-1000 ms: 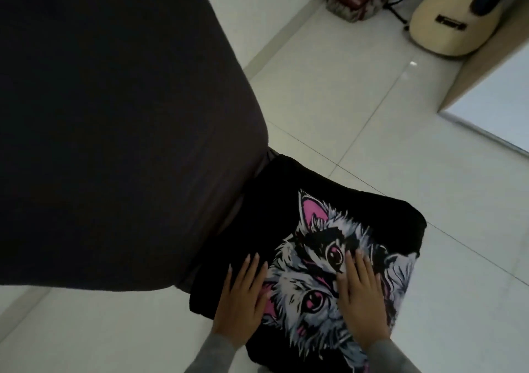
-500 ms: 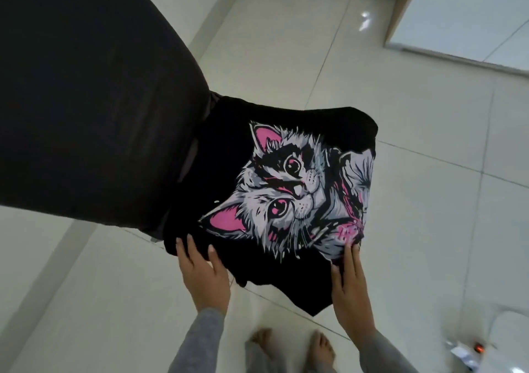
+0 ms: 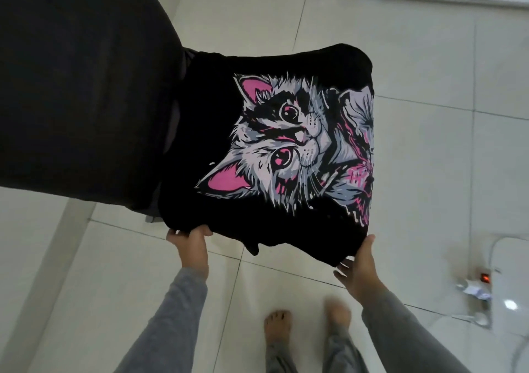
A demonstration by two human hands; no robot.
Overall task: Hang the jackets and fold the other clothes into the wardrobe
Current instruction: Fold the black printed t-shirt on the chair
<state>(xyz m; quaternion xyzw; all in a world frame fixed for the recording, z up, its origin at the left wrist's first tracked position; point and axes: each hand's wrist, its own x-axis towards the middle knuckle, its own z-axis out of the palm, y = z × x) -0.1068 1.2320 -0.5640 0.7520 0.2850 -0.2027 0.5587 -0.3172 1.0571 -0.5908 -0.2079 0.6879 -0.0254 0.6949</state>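
Fingertips of the left hand (image 3: 190, 246) were hidden under the shirt (image 3: 223, 132). The dark cloth (image 3: 86, 86) ran off the top and left edges. One foot (image 3: 337, 315) was blurred.

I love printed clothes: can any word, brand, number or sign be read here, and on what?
No text can be read.
The shirt shows a cat picture only; pink marks at its right edge are too blurred.
The power strip has a red light, no legible label.
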